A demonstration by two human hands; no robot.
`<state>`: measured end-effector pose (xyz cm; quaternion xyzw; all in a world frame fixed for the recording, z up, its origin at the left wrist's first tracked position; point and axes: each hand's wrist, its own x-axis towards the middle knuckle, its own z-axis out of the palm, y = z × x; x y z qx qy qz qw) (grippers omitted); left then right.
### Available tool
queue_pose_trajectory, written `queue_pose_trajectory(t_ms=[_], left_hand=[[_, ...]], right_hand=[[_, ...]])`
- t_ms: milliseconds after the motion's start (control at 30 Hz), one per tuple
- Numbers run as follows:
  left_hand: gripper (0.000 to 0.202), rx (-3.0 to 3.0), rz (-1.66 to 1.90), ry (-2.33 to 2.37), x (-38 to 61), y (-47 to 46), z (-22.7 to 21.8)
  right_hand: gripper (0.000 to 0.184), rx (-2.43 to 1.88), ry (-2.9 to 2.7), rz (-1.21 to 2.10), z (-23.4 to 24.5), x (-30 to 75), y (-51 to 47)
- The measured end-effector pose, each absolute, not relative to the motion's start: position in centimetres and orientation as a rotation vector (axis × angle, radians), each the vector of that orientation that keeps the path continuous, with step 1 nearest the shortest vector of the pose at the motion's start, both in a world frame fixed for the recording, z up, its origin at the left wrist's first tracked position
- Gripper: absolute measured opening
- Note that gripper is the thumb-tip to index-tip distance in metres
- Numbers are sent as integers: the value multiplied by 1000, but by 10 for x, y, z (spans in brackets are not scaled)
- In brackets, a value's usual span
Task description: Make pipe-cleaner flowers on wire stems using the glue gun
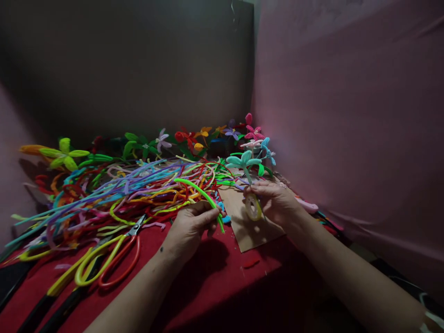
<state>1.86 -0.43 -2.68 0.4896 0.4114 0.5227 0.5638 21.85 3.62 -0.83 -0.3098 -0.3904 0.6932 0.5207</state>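
My left hand point(194, 226) is closed on a bright green pipe cleaner point(199, 190), pinched near its lower end so that the rest curves up and to the left. In my right hand point(277, 201), a teal pipe-cleaner flower point(243, 160) stands upright, its stem between thumb and fingers. A yellowish roll of tape point(253, 207) hangs just below those fingers; whether the hand grips it too I cannot tell. Beneath the right hand lies a tan board point(239, 231). A large tangle of multicoloured pipe cleaners point(138, 185) spreads behind and left of my left hand.
Scissors with red and yellow handles point(120, 266) and yellow-and-black-handled pliers point(65, 282) lie at the left on the red cloth point(222, 286). Finished flowers point(64, 155) line the back. A dark panel point(138, 69) and a pink wall point(347, 115) enclose the table.
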Motion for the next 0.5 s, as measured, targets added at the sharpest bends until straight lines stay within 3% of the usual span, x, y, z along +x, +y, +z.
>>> queue_pose_trajectory(t_ms=[133,500], left_hand=[[11,1164,1270,950,23,-8,-24],[18,1090,1370,948,5,2,-27]], right_hand=[[7,-679,-793,1874,-12,199,34],[7,-639,-794,2059,-11,155,48]])
